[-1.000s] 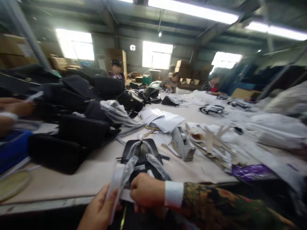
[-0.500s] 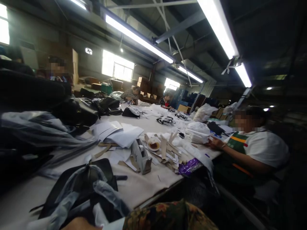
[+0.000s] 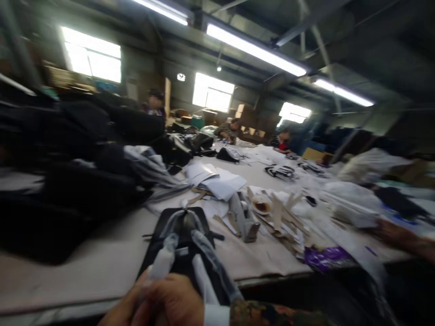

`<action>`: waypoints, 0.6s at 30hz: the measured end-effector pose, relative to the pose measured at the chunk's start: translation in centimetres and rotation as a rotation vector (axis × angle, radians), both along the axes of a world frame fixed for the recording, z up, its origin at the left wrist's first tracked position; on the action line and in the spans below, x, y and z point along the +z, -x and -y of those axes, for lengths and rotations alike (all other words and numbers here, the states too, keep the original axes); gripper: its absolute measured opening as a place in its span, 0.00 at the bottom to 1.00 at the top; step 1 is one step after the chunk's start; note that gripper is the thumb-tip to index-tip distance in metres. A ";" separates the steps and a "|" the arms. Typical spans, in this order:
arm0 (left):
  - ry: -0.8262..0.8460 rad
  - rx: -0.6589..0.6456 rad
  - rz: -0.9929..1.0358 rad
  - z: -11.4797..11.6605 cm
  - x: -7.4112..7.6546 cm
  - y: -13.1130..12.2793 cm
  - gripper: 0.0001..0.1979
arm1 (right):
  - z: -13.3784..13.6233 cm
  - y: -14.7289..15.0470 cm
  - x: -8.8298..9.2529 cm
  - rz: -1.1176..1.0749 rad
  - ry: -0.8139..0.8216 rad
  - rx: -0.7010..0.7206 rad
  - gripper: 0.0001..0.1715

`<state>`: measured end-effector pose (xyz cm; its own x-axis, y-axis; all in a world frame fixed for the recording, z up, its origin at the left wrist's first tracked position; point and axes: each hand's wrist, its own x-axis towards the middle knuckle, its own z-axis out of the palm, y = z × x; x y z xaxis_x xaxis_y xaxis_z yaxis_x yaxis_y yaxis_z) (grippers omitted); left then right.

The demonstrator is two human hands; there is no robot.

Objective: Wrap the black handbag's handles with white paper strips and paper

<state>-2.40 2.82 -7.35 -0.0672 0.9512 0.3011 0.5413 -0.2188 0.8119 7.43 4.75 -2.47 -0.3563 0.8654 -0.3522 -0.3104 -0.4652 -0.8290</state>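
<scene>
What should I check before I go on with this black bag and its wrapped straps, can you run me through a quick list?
1. Grip on the wrapped strap: the hand at the bottom edge closes round it; ok.
2. Which hand that is, and where the other one is: cannot tell.
3. Black bag lying flat on the table: ok.
4. Tape dispenser close by, right of the bag: ok.
5. Table right of the dispenser: strewn with card strips and plastic; not ok.
6. Picture sharpness for fine work: blurred; not ok.
</scene>
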 end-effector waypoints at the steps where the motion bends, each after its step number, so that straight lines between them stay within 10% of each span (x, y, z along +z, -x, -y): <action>1: 0.040 0.000 -0.034 1.1 0.8 1.6 0.24 | 0.5 0.1 0.4 -0.080 0.115 -0.075 0.18; 12: 0.293 0.083 0.102 4.4 4.4 1.8 0.33 | 2.2 -1.0 1.9 -0.239 0.307 0.017 0.24; 18: 0.305 0.095 0.207 4.4 5.2 1.4 0.14 | 1.5 -0.9 2.3 -0.196 0.387 0.114 0.27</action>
